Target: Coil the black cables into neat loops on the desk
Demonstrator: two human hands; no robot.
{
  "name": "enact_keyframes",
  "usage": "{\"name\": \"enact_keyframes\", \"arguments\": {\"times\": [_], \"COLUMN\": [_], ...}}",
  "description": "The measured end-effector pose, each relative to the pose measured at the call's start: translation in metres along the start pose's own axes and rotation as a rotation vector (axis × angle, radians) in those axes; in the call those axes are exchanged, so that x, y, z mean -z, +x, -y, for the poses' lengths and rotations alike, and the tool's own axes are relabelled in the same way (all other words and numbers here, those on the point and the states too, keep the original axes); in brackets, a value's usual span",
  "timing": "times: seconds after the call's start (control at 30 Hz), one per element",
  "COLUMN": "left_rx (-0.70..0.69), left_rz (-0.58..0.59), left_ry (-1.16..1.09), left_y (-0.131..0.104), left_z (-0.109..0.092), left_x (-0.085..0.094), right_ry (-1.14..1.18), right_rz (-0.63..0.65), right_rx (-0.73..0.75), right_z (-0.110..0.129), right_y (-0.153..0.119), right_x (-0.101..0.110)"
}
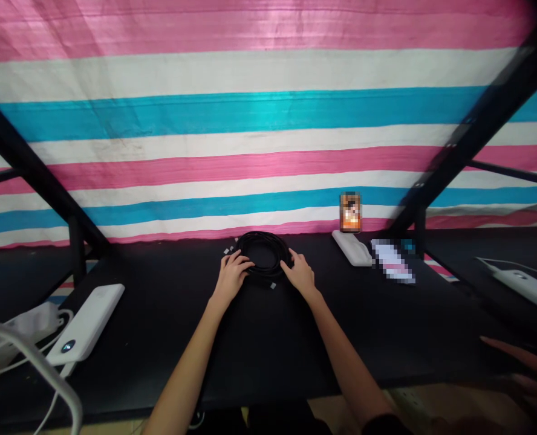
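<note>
A coiled black cable (263, 275) lies on the black table (268, 344) near its back edge, in the middle of the view. My left hand (233, 275) is on the coil's left side, its fingers bent over the strands. On the opposite side, my right hand (299, 272) holds the coil between thumb and fingers. Small pale tags or ends show by the coil, two at its upper left and one (273, 286) below it.
At left, a white power bank (87, 323) lies beside a white power strip (23, 332) and cables. Right of the coil are a white device (352, 248), a blurred upright screen (351, 212) and a blurred packet (392, 261). Another person's hand (517, 356) is at far right.
</note>
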State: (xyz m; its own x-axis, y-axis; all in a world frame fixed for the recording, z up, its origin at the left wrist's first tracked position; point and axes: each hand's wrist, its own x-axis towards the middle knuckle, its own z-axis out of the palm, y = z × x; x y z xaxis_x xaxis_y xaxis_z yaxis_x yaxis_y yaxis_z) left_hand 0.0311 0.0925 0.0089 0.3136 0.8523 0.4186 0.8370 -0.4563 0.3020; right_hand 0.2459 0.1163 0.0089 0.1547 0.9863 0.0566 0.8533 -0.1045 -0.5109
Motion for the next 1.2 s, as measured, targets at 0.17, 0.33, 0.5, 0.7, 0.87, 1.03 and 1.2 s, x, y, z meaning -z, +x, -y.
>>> {"name": "enact_keyframes", "arguments": {"times": [0.17,0.33,0.5,0.7,0.87,1.03,1.2], "left_rx": [-0.003,-0.010,-0.032,-0.108,-0.155,-0.205,-0.153], "left_rz": [0.018,0.030,0.024,0.051,0.110,0.155,0.139], "left_ry": [0.010,0.024,0.044,0.032,-0.010,-0.004,0.050], "left_y": [0.000,0.000,0.000,-0.001,0.001,-0.001,-0.001], "left_z": [-0.001,0.000,0.000,-0.003,-0.015,-0.030,-0.033], "left_x": [0.000,-0.002,-0.001,0.004,0.003,0.000,0.000], "right_ry": [0.021,0.051,0.042,0.065,0.106,0.146,0.260], "right_rz": [-0.015,-0.021,-0.011,-0.019,-0.043,-0.030,-0.062], "right_rx": [0.008,0.024,0.037,0.071,0.089,0.117,0.161], "right_z": [-0.002,-0.006,-0.009,-0.012,-0.013,-0.013,-0.011], "right_y": [0.001,0.005,0.006,0.008,0.009,0.011,0.011], "right_x": [-0.001,-0.004,-0.006,-0.008,-0.009,-0.011,-0.012]}}
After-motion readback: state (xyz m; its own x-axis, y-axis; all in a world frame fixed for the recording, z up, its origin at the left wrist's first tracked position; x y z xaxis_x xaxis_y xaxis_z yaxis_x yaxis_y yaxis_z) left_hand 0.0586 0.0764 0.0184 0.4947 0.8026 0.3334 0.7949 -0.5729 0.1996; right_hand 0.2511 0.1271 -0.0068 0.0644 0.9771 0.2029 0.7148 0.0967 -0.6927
